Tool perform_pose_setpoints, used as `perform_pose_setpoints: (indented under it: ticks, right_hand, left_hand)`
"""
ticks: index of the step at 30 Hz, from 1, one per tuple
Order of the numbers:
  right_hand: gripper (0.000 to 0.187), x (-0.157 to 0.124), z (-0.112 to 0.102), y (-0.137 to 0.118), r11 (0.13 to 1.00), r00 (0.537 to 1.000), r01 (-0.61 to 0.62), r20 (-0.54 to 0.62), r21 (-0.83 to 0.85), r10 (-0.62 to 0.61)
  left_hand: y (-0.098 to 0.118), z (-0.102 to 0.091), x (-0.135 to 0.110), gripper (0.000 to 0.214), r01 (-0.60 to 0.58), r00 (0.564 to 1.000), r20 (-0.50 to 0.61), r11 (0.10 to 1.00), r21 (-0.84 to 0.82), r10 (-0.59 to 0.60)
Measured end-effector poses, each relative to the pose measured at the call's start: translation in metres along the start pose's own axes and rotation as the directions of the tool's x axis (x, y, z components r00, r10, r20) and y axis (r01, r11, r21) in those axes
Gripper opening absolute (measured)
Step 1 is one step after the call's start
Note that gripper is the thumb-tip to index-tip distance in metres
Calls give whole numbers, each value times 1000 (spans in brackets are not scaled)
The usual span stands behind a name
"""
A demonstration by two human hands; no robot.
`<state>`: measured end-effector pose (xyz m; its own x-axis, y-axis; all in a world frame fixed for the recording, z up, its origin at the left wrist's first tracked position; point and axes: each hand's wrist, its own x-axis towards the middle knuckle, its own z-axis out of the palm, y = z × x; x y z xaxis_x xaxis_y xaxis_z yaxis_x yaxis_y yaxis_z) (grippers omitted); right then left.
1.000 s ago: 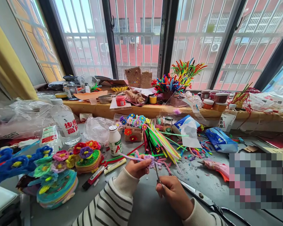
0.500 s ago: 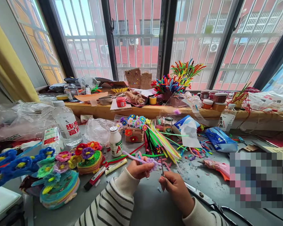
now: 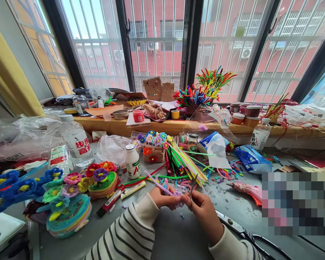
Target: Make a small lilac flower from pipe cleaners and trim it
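My left hand (image 3: 162, 198) is closed on a lilac pipe cleaner (image 3: 157, 183), whose straight end sticks out up and to the left. Its other part is bent into fuzzy loops between my two hands. Small scissors (image 3: 194, 183) are in my right hand (image 3: 203, 207), blades pointing up and away. My right fingertips touch the looped part beside my left fingers. Just beyond my hands lies a bundle of many-coloured pipe cleaners (image 3: 188, 164). Whether the scissor blades touch the pipe cleaner I cannot tell.
Large scissors (image 3: 237, 225) lie right of my right hand, near a pink glue gun (image 3: 246, 191). On the left stand pipe-cleaner flowers on a coiled base (image 3: 67, 220), a white bottle (image 3: 132, 162) and a water bottle (image 3: 76, 144). Cut scraps litter the grey table.
My hands have come together, and my right hand now touches the looped pipe cleaner. The scissors have tilted to the right. The pipe cleaner's straight end points more steeply upward.
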<state>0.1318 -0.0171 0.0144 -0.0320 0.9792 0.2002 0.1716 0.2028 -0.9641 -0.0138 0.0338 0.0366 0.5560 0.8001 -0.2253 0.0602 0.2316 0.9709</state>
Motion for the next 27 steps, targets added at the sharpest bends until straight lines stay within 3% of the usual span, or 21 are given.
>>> perform_pose_setpoints:
  ticks: [9,14,19,24,27]
  right_hand:
    - [28,-3,3,1,998,990,53,-128,-40,-58]
    - [28,-3,1,-3,999,962,41,-271,19,-34]
    - [28,-2,0,-2,991,919,17,-392,131,36]
    - [30,-2,2,-5,999,959,34,-282,22,-26]
    - [33,-2,2,-7,995,979,38,-194,-95,-56]
  left_hand:
    - [-1,11,1,23,-48,993,-113,981,-189,27]
    - [-1,16,1,31,55,994,-58,903,-427,-88]
    - [0,15,-1,22,138,975,-75,832,-538,-210]
    - [3,17,-1,28,28,995,-72,883,-468,-70]
    - [6,15,-2,24,-33,981,-184,900,-435,-53]
